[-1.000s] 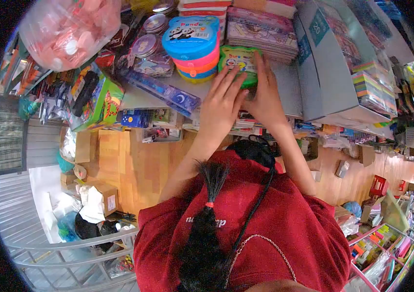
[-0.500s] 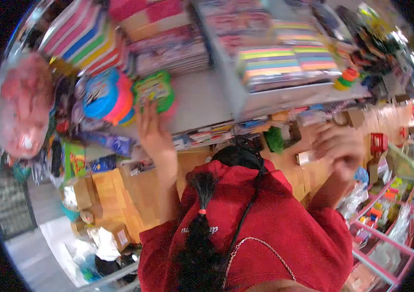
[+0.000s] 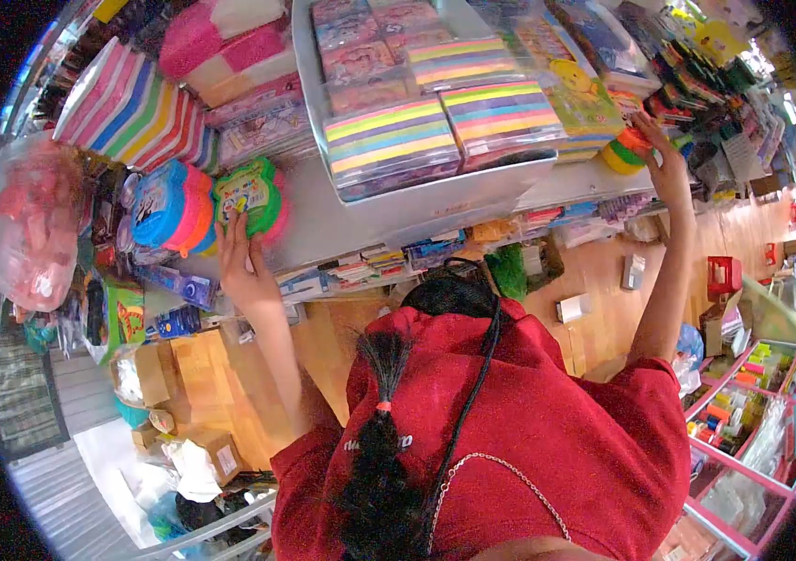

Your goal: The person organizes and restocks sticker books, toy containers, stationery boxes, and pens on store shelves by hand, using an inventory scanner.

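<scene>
My left hand (image 3: pixel 244 266) rests its fingertips on the front edge of a green flower-shaped plastic box (image 3: pixel 246 198) with a printed label. Its fingers are stretched out, not wrapped round the box. Pink plastic shows behind the green one. Just left of it stand similar boxes in blue (image 3: pixel 162 206), pink and orange. On the far right, my right hand (image 3: pixel 665 173) reaches to a small orange, yellow and green stack (image 3: pixel 624 151) on the shelf. Its extended fingers are at the stack's upper right side, apparently touching it.
Between my hands, a white carton (image 3: pixel 454 201) holds packs of coloured paper (image 3: pixel 501 117). Striped stacks (image 3: pixel 141 107) stand at the upper left beside a bag of pink items (image 3: pixel 38 224). Small boxes lie on the wooden floor (image 3: pixel 594 327). A divided pink-edged bin (image 3: pixel 753 421) is at the lower right.
My right hand has moved up from above the floor to the orange, yellow and green stack, its fingers straightening. My left hand stays at the green box. The view has shifted.
</scene>
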Demonstrator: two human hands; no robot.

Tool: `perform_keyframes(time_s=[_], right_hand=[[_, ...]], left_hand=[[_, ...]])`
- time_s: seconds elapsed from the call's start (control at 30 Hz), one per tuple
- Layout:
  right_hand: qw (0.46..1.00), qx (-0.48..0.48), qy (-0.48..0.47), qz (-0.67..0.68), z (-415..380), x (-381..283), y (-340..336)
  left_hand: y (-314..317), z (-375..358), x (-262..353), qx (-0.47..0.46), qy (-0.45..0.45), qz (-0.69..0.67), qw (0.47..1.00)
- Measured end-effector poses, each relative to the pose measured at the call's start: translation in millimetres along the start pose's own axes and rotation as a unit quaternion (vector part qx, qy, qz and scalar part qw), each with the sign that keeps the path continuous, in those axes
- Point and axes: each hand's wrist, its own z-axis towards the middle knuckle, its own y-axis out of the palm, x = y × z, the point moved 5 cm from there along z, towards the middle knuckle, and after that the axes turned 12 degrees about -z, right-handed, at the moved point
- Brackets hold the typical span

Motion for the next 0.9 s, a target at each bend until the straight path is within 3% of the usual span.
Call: perform_keyframes(time_s=[0.17,0.23,0.27,0.3,0.33,0.4,0.43,0.47,0.57,0.63,0.77,0.83,0.9], right_hand=[[0.995,0.070,0.064,0.007,-9.2,-3.6,-4.4],[0.980,0.155,0.117,-0.046,-19.7,2.9,-13.8],[0.967,0.164,0.187,-0.064,-29.7,11.1,-20.1],[0.956,0.211,0.206,-0.017,-33.4,-25.1,-46.3],[0.944,0.253,0.213,0.021,-53.4,11.4,-42.0],[0.931,0.310,0.187,-0.050,-69.2,-20.4,-83.0],[0.915,0.328,0.231,-0.036,-88.6,-11.3,-90.2],[0.888,0.382,0.236,-0.096,-90.0,-49.9,-109.5],[0.870,0.471,0.143,0.012,-80.0,-167.5,-130.5],[0.893,0.436,0.024,0.104,-59.3,-255.9,-122.8],[0.919,0.252,-0.190,0.235,-14.1,-406.7,-86.2],[0.951,0.153,-0.177,0.201,10.9,-446.8,-63.6],[0.969,0.131,-0.155,0.144,25.7,-464.9,-23.0]], left_hand=[[-1.5,1.7,-2.0,-0.023,0.008,0.012,1.000],[-2.8,2.2,-0.2,-0.034,0.019,0.026,0.999],[-3.4,2.7,1.6,-0.037,0.027,0.036,0.998],[-3.7,3.2,2.7,-0.038,0.035,0.047,0.998],[-4.1,2.5,4.3,-0.035,0.053,0.054,0.997],[-4.2,1.9,6.4,-0.033,0.051,0.060,0.996],[-6.0,1.3,7.0,-0.033,0.049,0.065,0.996],[-10.1,1.1,10.8,-0.023,0.062,0.090,0.994],[-19.5,2.8,17.4,-0.022,0.082,0.120,0.989],[-22.2,4.4,12.4,-0.048,0.073,0.082,0.993],[-26.3,0.0,2.2,-0.040,0.083,0.026,0.995],[-31.3,-4.2,-0.5,-0.026,0.096,0.024,0.995],[-33.7,-5.6,-4.4,-0.028,0.069,-0.003,0.997]])
